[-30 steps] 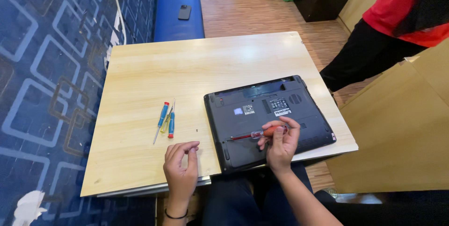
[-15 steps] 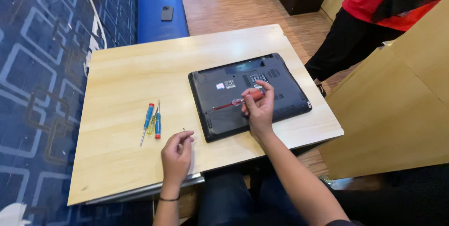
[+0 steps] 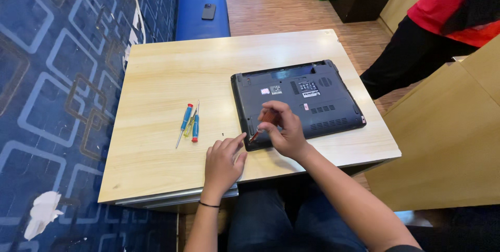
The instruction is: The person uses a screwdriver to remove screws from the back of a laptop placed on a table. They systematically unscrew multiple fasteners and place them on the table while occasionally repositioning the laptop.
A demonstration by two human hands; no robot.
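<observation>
Wooden table [image 3: 166,69]: laptop [image 3: 307,95], screwdrivers [image 3: 188,121]

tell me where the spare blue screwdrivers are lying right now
In the head view the blue screwdrivers lie on the wooden table, left of the upturned laptop and just beyond the left hand.

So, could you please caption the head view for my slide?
Right hand works a red screwdriver at an upturned laptop; left hand rests on the table.
</observation>
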